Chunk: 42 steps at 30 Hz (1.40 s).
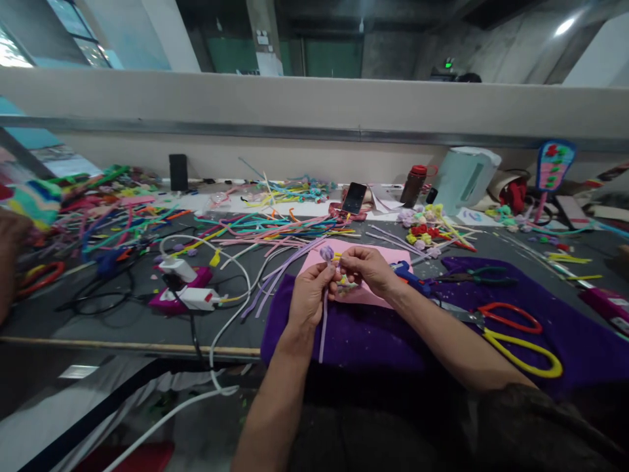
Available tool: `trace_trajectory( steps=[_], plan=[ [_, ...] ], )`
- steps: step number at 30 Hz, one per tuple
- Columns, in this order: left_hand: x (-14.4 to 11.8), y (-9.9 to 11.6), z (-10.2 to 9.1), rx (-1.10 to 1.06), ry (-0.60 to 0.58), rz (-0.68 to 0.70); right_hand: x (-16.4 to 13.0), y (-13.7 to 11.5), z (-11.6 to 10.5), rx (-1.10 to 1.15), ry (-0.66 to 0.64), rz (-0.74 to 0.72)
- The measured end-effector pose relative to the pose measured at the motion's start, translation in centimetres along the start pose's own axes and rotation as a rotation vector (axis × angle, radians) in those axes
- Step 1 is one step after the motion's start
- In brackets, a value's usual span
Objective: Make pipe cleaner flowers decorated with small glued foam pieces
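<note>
Left hand (308, 298), just below the middle of the frame, is curled shut around a lilac pipe cleaner (323, 328); its stem hangs down from the fist and its coiled lilac tip (327, 252) stands above the thumb. Right hand (368, 267), touching the left at the fingertips, pinches closed on the same piece just under the coil, where something small and yellow shows; what that is I cannot tell.

Both hands hover over a pink sheet (366, 296) lying on a purple cloth (373, 334) on the table (98, 314).

Risks, as I judge them: the coil is small and held only by fingertip pressure, so a loosened pinch could let it spring open. The free stem dangles past the table's near edge, so if it is dropped it may fall to the floor rather than onto the cloth. Pipe-cleaner ends carry bare wire, which could prick a fingertip.

Right of centre lie scissors with yellow and red handles (521, 341), close to the right forearm; a sweep of the elbow could knock them. A white cable (230, 308) loops off the table at lower left, and could snag.
</note>
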<state>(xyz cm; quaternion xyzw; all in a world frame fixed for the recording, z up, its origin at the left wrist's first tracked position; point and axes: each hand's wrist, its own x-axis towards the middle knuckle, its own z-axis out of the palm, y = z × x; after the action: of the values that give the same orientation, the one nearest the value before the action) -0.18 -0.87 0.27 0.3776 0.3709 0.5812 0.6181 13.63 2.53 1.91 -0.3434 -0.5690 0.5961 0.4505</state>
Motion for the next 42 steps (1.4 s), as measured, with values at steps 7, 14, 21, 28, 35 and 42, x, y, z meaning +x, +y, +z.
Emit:
trace_trajectory(
  steps=[7,14,21,28,35,42],
  plan=[
    [0.0,-0.3,-0.2,0.024,-0.03,0.005,-0.5,0.3,0.6,-0.069,0.045,-0.099],
    [-0.3,-0.1,0.2,0.053,-0.053,-0.031,-0.3,0.1,-0.4,0.024,-0.099,0.06],
    [-0.3,-0.1,0.1,0.051,-0.09,-0.059,0.2,0.5,-1.2,0.146,-0.221,0.165],
    [-0.3,0.2,0.0,0.023,-0.15,-0.166,-0.2,-0.3,-1.1,0.015,-0.123,0.099],
    [0.0,0.0,0.0,0.064,-0.05,-0.082,-0.2,0.0,-1.1,-0.006,-0.13,0.071],
    [0.1,0.1,0.2,0.082,-0.008,-0.081,-0.6,-1.1,-1.3,-0.116,-0.057,-0.027]
  ],
)
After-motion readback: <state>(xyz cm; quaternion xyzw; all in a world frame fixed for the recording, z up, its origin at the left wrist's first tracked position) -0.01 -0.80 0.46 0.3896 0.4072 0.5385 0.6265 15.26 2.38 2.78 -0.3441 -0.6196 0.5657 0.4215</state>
